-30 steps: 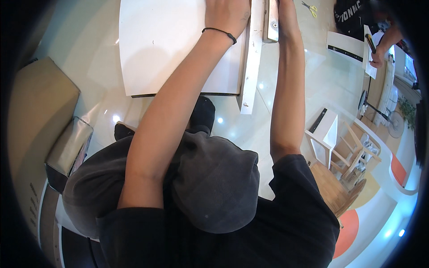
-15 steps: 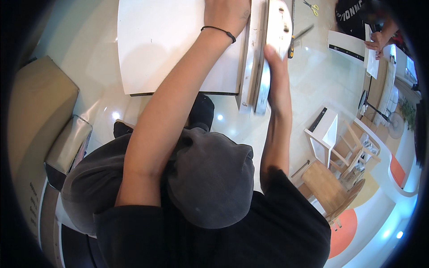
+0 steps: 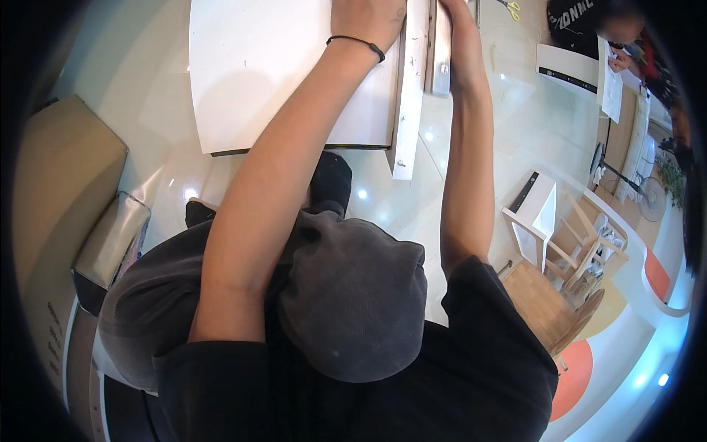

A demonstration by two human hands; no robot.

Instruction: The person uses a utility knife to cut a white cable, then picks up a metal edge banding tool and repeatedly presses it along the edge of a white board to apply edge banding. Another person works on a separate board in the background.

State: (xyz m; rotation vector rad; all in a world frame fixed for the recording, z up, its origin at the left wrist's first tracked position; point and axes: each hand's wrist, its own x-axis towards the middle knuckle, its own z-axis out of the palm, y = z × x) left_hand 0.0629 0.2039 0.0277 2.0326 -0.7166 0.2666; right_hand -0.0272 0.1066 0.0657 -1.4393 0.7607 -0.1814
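Note:
A large white panel [image 3: 258,81] with a dark lower edge lies before me at the top of the view. Along its right side stands a narrow white strip [image 3: 406,140] with small holes or fittings. My left hand [image 3: 366,18] rests at the panel's right side, close to the strip; its fingers are cut off by the upper edge. Just right of the strip, my right hand [image 3: 462,29] grips a long silvery bar [image 3: 440,70] with a round fitting near its lower end. The bar's far end is out of view.
Yellow-handled scissors [image 3: 513,9] lie on the tiled floor. At the upper right another person handles a white board [image 3: 610,92]. A small white piece of furniture [image 3: 534,214] and a wooden chair [image 3: 541,302] stand right. Cardboard boxes [image 3: 74,162] are at the left; a fan [image 3: 649,199] is far right.
My right hand and the silvery bar have moved away from me, toward the upper edge, and the bar's broad shiny face no longer shows. My left hand stays about in place.

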